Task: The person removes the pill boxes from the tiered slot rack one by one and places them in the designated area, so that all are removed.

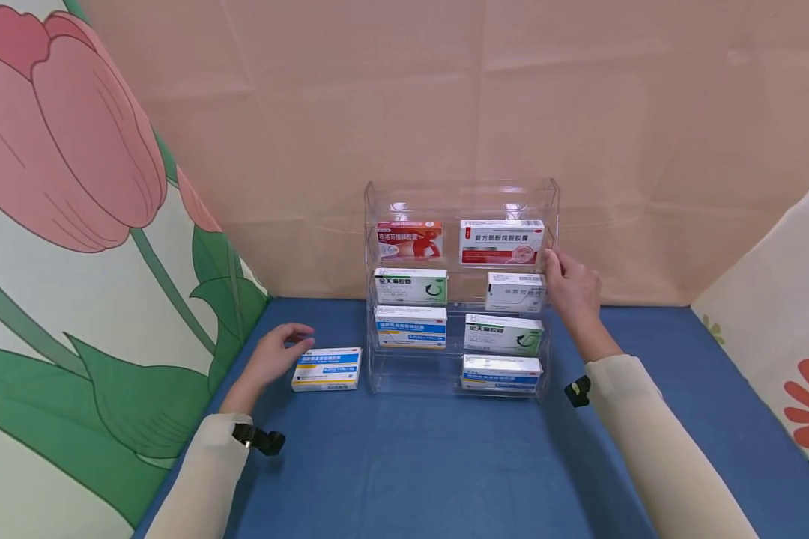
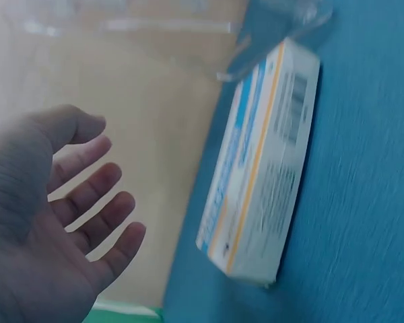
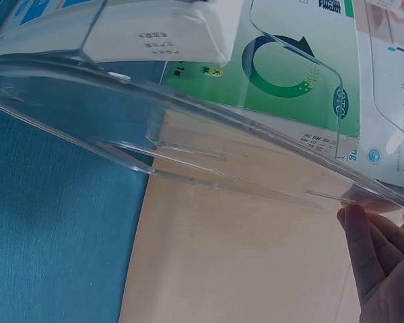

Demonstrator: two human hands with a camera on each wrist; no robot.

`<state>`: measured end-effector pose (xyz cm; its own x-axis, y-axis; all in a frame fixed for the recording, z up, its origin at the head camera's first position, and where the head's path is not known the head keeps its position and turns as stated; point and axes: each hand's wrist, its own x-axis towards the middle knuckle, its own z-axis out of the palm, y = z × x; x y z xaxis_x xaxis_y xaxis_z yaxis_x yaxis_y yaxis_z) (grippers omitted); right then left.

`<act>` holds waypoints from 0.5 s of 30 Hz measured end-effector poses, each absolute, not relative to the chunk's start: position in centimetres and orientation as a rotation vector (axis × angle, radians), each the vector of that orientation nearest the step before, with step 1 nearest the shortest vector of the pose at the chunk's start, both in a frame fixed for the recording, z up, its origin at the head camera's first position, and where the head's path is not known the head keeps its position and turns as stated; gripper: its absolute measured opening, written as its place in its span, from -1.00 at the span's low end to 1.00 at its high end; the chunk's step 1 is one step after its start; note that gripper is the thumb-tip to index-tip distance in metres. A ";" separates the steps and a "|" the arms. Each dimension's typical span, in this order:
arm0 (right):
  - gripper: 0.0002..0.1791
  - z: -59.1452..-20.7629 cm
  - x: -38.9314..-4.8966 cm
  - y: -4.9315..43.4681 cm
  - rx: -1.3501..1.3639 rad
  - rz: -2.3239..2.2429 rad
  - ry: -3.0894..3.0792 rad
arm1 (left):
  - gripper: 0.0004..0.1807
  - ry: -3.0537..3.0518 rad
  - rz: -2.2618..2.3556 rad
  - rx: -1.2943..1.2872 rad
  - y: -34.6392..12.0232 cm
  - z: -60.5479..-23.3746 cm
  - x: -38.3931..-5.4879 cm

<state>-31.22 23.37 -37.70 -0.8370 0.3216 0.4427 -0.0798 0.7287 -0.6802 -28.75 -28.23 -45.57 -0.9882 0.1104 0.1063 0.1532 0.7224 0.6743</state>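
Seven boxes (image 1: 502, 242) sit in the clear rack (image 1: 411, 373), fingers of the right hand (image 1: 573, 292) pinching its side edge, those of the left hand (image 1: 276, 355) slack and empty by a carton (image 1: 326, 372) on the worktop (image 1: 404, 471), left of the rack, and an uneven tug could topple stock.

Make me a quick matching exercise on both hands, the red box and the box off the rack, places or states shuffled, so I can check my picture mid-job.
Column one:
1. Left hand
2. Right hand
3. Mostly red box
4. Loose blue-and-white box

Column two:
A. On the top tier of the clear rack, at the left in the head view
B. Holding nothing
C. Lying on the blue tabletop
D. At the rack's right edge in the head view

Right pairs: 1-B, 2-D, 3-A, 4-C.
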 end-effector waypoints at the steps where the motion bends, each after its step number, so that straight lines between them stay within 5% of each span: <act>1: -0.38 -37.7 -31.2 23.4 -0.183 0.967 -2.378 | -0.62 -2.840 -1.116 -0.242 -27.9 -45.3 -28.3; 15: -0.37 -37.8 -31.2 23.3 -0.188 0.960 -2.376 | -0.62 -2.676 -1.191 -0.500 -20.7 -41.8 -23.6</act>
<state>-31.23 23.30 -37.79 -0.8310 0.3268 0.4502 -0.0774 0.7334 -0.6753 -23.58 -20.68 -41.76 -0.9293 0.2331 0.2865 0.3689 0.6246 0.6883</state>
